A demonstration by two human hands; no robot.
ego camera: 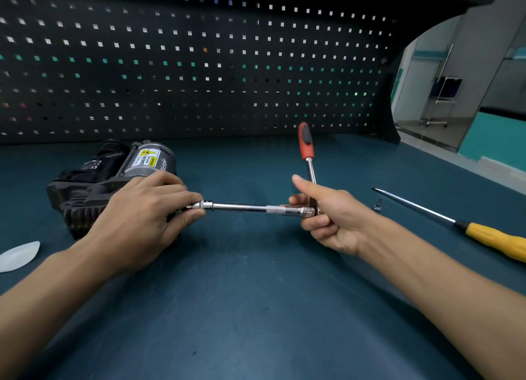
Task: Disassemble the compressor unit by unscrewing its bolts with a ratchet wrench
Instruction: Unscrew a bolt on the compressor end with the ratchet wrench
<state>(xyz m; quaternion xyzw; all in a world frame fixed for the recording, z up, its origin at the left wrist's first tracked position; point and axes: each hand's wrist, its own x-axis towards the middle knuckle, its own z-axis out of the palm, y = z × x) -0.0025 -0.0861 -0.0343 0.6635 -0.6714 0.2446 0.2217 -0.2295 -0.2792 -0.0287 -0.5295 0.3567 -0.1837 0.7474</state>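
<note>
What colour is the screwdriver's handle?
The screwdriver handle is yellow, with a black collar; the head view shows it.

All the marks that can be made out stand on the compressor unit. Its grey motor cylinder carries a yellow and white label. The upper part of the label shows a yellow warning triangle with a black symbol. Below it a yellow strip has a word that looks like "WARNING". The other lines of print are too small to read. Just right of the label, dark slanted letters run along the cylinder, but they are unreadable. Left of the cylinder, on the black part, a small white marking is blurred.
</note>
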